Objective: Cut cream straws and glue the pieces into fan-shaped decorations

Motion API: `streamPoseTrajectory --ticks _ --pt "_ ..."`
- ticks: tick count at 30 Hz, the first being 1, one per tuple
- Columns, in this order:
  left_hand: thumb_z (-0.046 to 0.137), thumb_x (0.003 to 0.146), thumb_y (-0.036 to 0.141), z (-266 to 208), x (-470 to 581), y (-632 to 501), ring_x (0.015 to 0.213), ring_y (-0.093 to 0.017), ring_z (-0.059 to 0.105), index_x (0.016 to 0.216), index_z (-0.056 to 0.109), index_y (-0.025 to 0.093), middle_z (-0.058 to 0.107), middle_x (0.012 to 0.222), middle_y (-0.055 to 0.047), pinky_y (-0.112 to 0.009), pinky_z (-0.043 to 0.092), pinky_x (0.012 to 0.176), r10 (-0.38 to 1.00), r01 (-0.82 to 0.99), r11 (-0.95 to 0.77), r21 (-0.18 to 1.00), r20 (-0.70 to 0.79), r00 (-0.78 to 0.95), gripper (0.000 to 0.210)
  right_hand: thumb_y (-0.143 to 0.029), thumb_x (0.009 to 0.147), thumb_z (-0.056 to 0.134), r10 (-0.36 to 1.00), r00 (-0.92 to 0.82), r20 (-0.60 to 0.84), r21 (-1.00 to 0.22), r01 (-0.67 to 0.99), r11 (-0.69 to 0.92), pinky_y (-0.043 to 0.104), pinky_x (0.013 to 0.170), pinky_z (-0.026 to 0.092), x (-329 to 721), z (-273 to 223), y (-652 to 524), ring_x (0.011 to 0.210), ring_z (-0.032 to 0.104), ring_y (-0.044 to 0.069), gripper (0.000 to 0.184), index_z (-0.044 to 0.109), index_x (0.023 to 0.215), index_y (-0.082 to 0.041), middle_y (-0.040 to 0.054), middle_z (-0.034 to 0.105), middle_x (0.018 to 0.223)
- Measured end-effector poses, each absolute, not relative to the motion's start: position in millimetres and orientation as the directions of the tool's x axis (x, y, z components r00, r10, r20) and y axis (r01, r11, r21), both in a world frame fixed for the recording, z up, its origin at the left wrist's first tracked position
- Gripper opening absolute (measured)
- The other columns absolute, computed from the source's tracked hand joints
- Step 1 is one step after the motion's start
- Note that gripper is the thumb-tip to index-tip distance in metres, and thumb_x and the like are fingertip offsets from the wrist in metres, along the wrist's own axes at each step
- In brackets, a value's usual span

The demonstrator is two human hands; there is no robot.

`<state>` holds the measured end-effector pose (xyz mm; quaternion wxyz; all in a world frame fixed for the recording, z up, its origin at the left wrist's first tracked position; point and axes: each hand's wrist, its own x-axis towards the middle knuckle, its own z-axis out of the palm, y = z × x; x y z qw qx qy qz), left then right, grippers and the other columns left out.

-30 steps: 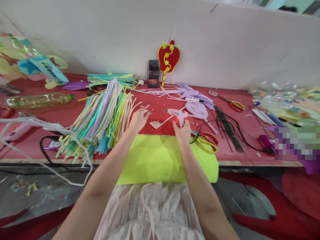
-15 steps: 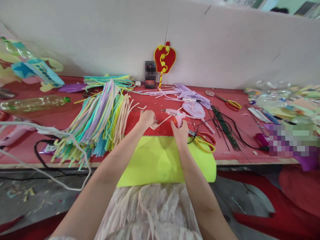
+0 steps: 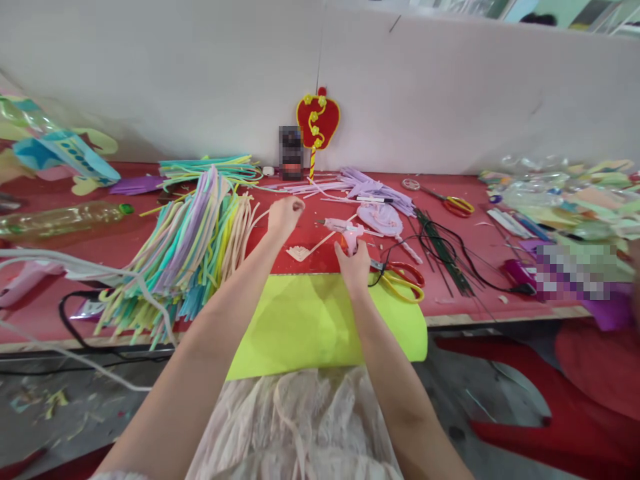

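My right hand [image 3: 354, 265] is wrapped around the handle of a pink hot glue gun [image 3: 345, 228], whose nozzle points left above the red tabletop. My left hand [image 3: 285, 219] is raised over the table near the ends of the peach pipe cleaners, its fingers curled in a pinch. What the pinch holds, if anything, is too small to make out. Between and below the hands lies a small peach fan-shaped piece [image 3: 299, 253] with a long strip running up to the right. A yellow-green sheet [image 3: 320, 327] hangs over the table's front edge beneath my forearms.
A thick heap of pastel pipe cleaners [image 3: 180, 247] lies left. Scissors [image 3: 403, 280] with red and yellow handles lie right, beside a black cord [image 3: 445, 230] and green stems. A purple coiled piece [image 3: 381, 219] sits behind the gun. A red decorated fan [image 3: 319, 121] stands against the wall.
My left hand has lifted off the peach piece and moved up and slightly left, uncovering it. The small bent peach bit behind that hand no longer shows. My right hand still grips the glue gun.
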<state>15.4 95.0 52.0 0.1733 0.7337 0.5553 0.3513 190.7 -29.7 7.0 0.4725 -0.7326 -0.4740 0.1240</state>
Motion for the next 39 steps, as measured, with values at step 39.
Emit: streamPoseTrajectory --ticks 39 --pt "0.074 0.063 0.037 -5.9 -31.0 15.9 0.107 -0.025 0.053 0.108 0.058 0.021 0.058 0.113 -0.008 -0.043 0.034 0.1 0.813 0.568 -0.577 0.586 0.345 0.47 0.051 -0.053 0.073 0.053 0.729 0.587 0.352 -0.598 0.74 -0.308 0.043 0.082 0.041 210.0 -4.9 -51.2 0.092 0.056 0.03 0.049 0.055 0.102 -0.013 0.0155 0.062 0.095"
